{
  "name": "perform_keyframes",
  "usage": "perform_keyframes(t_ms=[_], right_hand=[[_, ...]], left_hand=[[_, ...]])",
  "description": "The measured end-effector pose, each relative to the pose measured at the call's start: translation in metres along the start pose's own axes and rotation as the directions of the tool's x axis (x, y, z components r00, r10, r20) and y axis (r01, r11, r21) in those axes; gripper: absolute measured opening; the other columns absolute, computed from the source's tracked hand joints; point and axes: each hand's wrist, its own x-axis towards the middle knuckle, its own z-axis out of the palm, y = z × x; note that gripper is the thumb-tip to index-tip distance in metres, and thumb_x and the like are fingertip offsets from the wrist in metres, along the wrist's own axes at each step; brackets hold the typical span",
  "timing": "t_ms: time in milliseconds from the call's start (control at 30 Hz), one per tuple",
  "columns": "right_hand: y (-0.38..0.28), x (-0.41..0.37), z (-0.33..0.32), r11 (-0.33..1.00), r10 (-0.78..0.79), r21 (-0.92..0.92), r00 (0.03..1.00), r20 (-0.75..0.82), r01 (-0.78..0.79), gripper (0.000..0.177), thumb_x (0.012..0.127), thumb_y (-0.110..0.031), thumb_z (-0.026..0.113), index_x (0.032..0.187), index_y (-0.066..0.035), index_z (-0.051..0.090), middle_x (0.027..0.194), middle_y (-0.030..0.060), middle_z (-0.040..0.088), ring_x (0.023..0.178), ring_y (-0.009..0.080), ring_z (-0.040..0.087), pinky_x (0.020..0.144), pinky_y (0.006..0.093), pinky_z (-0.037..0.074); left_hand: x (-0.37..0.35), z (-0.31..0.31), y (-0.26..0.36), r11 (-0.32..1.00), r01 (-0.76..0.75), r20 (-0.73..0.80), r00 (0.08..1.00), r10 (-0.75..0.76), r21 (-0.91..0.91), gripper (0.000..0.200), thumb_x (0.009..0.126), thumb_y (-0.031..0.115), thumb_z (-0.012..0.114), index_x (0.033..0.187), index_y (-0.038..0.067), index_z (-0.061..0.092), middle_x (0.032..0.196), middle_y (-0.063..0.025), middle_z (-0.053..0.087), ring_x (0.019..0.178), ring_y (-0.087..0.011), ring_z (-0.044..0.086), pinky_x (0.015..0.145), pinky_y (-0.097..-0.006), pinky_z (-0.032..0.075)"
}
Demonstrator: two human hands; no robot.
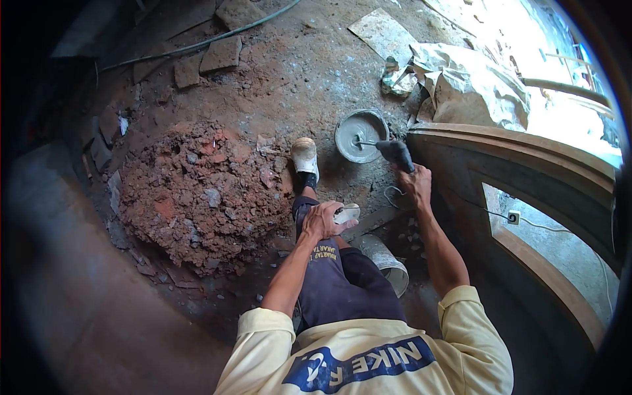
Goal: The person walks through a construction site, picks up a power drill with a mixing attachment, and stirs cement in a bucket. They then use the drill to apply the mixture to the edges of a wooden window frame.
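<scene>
My right hand (415, 182) grips a dark power drill (396, 155) by its handle. From its front a thin mixing rod reaches into a bucket (338, 141) of smooth grey wet mortar (361, 128), and the rod's lower end is hidden in the mix. Resting on my bent knee, my left hand (321, 220) has its fingers laid out and holds nothing. One white shoe (305, 158) stands left of the bucket. The other shoe (347, 212) shows just beyond my left hand. A second, whitish bucket (385, 260) lies tipped on its side by my leg.
A heap of reddish soil and rubble (204, 197) fills the left side. A wooden frame (513, 141) stands close on the right, with a cable and socket (513, 217) near it. Crumpled sheeting (474, 85), bricks (220, 54) and a hose (217, 37) lie farther out.
</scene>
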Motion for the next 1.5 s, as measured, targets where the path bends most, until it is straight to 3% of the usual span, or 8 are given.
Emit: perform_keyframes(t_ms=[167,500,900,967,1100,1167,1267,1500], right_hand=[[-0.009,-0.040,-0.051,0.993,0.074,0.097,0.997,-0.014,-0.072,0.050,0.084,-0.042,0.076,0.080,0.006,0.064,0.056,0.0099,0.051,0.054,0.0138,0.044,0.057,0.0361,0.043],[-0.004,-0.130,-0.089,0.941,0.220,0.281,0.973,-0.076,-0.190,0.042,0.086,-0.037,0.078,0.076,0.002,0.065,0.057,0.0004,0.051,0.056,0.0097,0.048,0.054,0.0315,0.038],[0.064,-0.159,-0.044,0.961,-0.139,0.238,0.990,-0.018,0.139,0.028,0.090,-0.027,0.070,0.104,-0.003,0.075,0.083,0.0205,0.073,0.074,0.0278,0.073,0.065,0.0430,0.053],[0.108,-0.167,-0.015,0.873,-0.068,0.469,0.985,-0.159,0.136,0.015,0.084,0.001,0.061,0.071,-0.005,0.057,0.061,-0.0021,0.034,0.057,0.0131,0.024,0.051,0.0340,0.022],[0.098,-0.177,-0.014,0.850,-0.132,0.448,0.935,-0.328,0.278,0.027,0.086,-0.017,0.068,0.065,-0.006,0.056,0.053,-0.0026,0.034,0.049,0.0113,0.023,0.046,0.0328,0.023],[0.060,-0.182,-0.038,0.952,-0.139,0.238,0.967,-0.215,0.190,0.028,0.088,-0.027,0.071,0.099,-0.002,0.075,0.082,0.0198,0.073,0.070,0.0333,0.070,0.062,0.0431,0.051],[0.016,-0.180,-0.056,0.914,0.317,0.273,0.948,-0.014,-0.301,0.028,0.086,-0.030,0.074,0.093,-0.003,0.074,0.077,0.0169,0.072,0.066,0.0234,0.067,0.063,0.0412,0.050],[0.072,-0.179,-0.032,0.918,0.189,0.397,0.883,-0.430,-0.003,0.041,0.089,-0.035,0.077,0.077,0.003,0.068,0.061,0.0022,0.058,0.058,0.0095,0.049,0.054,0.0332,0.041]], left_hand=[[0.000,0.003,-0.006,0.998,-0.057,-0.027,0.998,0.057,0.007,0.075,0.076,0.070,0.071,0.117,0.007,0.070,0.122,-0.0170,0.069,0.112,-0.0358,0.067,0.098,-0.0435,0.052],[-0.011,-0.001,0.004,0.983,-0.177,0.020,0.984,0.176,0.043,0.074,0.077,0.067,0.073,0.114,0.003,0.071,0.117,-0.0194,0.070,0.110,-0.0372,0.067,0.098,-0.0434,0.052],[-0.045,0.051,0.031,0.975,-0.223,0.103,0.970,0.221,0.009,0.066,0.076,0.061,0.074,0.108,0.005,0.068,0.106,-0.0210,0.068,0.102,-0.0398,0.066,0.086,-0.0481,0.052],[-0.048,0.059,0.034,0.980,-0.183,0.127,0.973,0.192,-0.078,0.073,0.075,0.067,0.072,0.110,0.003,0.070,0.112,-0.0210,0.068,0.108,-0.0389,0.065,0.092,-0.0479,0.050],[-0.059,0.057,0.047,0.988,-0.145,0.117,0.982,0.151,-0.054,0.071,0.080,0.067,0.068,0.113,0.005,0.071,0.122,-0.0200,0.066,0.121,-0.0360,0.059,0.104,-0.0462,0.045],[-0.061,0.057,0.048,0.992,-0.114,0.198,0.973,0.122,-0.049,0.071,0.080,0.068,0.067,0.113,0.005,0.071,0.120,-0.0193,0.067,0.117,-0.0359,0.061,0.101,-0.0457,0.047],[-0.067,0.043,0.056,0.994,-0.062,0.254,0.964,0.082,-0.087,0.067,0.078,0.065,0.072,0.114,0.008,0.072,0.112,-0.0156,0.071,0.108,-0.0344,0.066,0.095,-0.0445,0.051],[-0.068,0.037,0.063,0.990,-0.071,0.147,0.985,0.089,-0.121,0.061,0.083,0.052,0.075,0.116,0.001,0.071,0.110,-0.0236,0.072,0.107,-0.0360,0.069,0.095,-0.0425,0.052]])
